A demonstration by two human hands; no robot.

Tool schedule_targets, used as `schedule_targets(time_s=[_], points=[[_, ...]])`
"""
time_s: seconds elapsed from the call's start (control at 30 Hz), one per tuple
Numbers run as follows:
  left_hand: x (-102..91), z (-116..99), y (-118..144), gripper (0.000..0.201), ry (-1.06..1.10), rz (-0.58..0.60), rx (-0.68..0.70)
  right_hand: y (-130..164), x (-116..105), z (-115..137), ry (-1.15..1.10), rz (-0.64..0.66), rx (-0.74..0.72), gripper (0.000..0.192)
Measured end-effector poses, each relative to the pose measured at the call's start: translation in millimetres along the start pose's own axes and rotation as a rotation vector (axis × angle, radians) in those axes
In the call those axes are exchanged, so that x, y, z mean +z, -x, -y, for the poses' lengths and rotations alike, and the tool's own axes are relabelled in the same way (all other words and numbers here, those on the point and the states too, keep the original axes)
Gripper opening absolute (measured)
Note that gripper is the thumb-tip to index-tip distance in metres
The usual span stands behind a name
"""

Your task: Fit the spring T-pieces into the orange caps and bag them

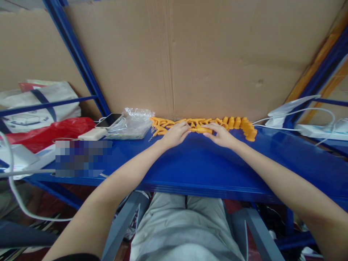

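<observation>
Reaching across the blue desk [206, 163], the left hand [176, 135] and right hand [220, 135] flank an orange piece [200, 129], at three o'clock from the left fingers [182, 125] and nine o'clock from the right. Both hands' fingers curve, partly spread; whether they grip it cannot be told. Orange cylinders [237, 123] sit at two o'clock.

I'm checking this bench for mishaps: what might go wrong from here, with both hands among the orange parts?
The right hand could knock the row of orange pieces close by on its right. The thin metal spirals beyond the left hand might snag or scratch it. The orange item between the hands lies near others, so moving it might drag neighbours along.
</observation>
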State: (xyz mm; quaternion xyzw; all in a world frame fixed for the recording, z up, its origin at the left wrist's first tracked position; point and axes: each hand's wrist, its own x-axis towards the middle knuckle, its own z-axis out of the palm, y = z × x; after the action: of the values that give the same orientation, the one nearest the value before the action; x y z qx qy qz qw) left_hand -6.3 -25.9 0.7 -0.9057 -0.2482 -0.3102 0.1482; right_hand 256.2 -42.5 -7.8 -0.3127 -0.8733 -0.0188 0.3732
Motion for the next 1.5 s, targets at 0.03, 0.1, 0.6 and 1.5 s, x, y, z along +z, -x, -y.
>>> schedule_targets(time_s=[0.03, 0.1, 0.6, 1.5], points=[[-0.6, -1, 0, 0.024, -0.011, 0.008, 0.002, 0, 0, 0, 0.001, 0.007, 0.0, 0.04], [-1.0, -2, -1, 0.025, -0.021, 0.02, 0.003, 0, 0, 1, 0.017, 0.016, 0.003, 0.039], [7.6, 12, 2, 0.019, 0.044, -0.005, -0.063, 3, 1, -10, -0.315, 0.007, 0.243, 0.048], [8.8, 9, 2, 0.016, 0.03, -0.017, -0.085, 0, -4, 7, -0.689, 0.088, 0.573, 0.046]])
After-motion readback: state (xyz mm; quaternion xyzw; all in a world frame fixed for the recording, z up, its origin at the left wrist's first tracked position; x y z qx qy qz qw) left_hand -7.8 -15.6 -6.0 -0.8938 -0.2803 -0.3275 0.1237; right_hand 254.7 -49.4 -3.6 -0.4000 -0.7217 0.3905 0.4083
